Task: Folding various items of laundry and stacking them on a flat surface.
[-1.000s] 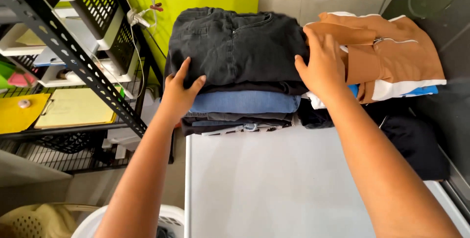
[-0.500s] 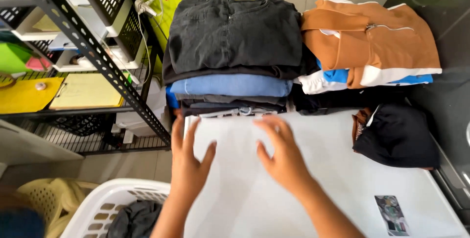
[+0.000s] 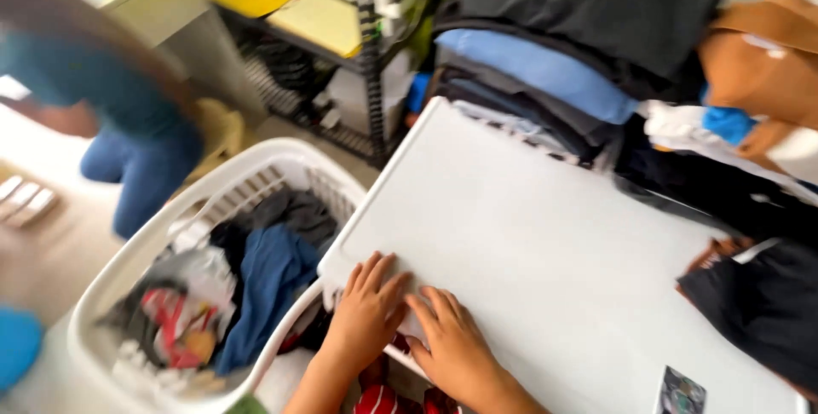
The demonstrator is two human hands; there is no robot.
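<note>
At the far left, well away from the white flat table top (image 3: 545,252), another person in a teal top and blue jeans (image 3: 128,141) crouches on the floor, blurred. Nearer, just left of the table's near corner and touching its edge, stands a white slatted plastic laundry basket (image 3: 111,278) filled with loose clothes, among them a dark blue garment (image 3: 264,286) and a red-and-white patterned piece (image 3: 175,320). Behind the basket, beyond the table's far left corner, a black metal shelf rack (image 3: 366,48) carries flat yellow sheets (image 3: 315,18). The left hand (image 3: 368,310) lies flat and open on the table's near corner, fingers spread, gripping nothing; the right hand (image 3: 452,347) lies just beside it, also flat and relaxed on the surface, empty. Along the table's far edge sits a stack of folded garments (image 3: 562,48), black on top with a light blue layer beneath. To its right lies a folded tan garment (image 3: 754,56), and a crumpled black cloth (image 3: 763,303) rests at the table's right edge.
</note>
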